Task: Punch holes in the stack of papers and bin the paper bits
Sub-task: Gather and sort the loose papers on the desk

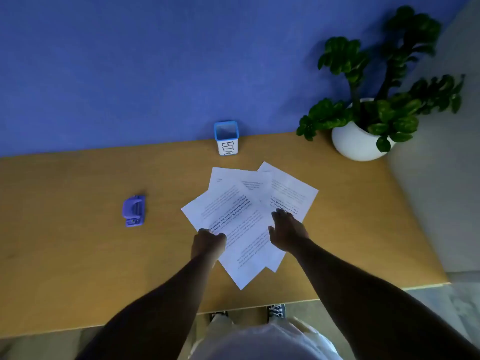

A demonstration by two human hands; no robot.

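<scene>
Several printed white sheets of paper (241,211) lie fanned out and overlapping in the middle of the wooden table (78,255). My left hand (207,242) pinches the left edge of the front sheet. My right hand (287,232) rests palm down on the sheets at the right, fingers spread. A purple hole punch (134,211) sits on the table to the left, well apart from both hands. A small blue-rimmed white container marked BIN (226,138) stands upright at the table's back edge, behind the papers.
A leafy green plant in a round white pot (359,141) stands at the table's back right corner. A blue wall (155,61) rises behind the table. The table's front edge runs close to my body, with my shoes below it.
</scene>
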